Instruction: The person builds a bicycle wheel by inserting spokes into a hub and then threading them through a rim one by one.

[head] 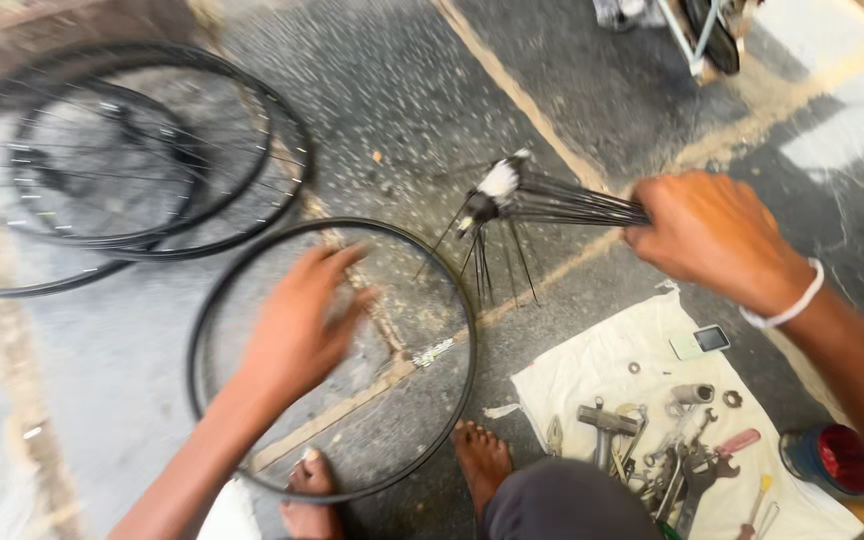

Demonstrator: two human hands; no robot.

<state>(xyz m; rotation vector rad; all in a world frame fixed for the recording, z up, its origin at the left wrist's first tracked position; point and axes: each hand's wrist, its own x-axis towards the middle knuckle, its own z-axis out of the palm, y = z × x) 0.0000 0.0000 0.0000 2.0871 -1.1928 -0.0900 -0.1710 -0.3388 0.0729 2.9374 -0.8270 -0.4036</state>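
My right hand [714,235] grips a bundle of black spokes [572,205] fixed to a wheel hub [492,195], with some spokes hanging loose below it. My left hand [297,325] is blurred, its fingers spread and holding nothing, over a bare black bicycle rim [452,300] that lies on the ground. My two bare feet [482,460] rest at the rim's near edge.
Several spoked wheels [132,150] lie stacked at the upper left. A white cloth [592,370] at the lower right holds wrenches, a hammer, nuts and a small phone. Beside it stands a red-topped tin [837,458]. Part of a bicycle [702,30] shows at the top.
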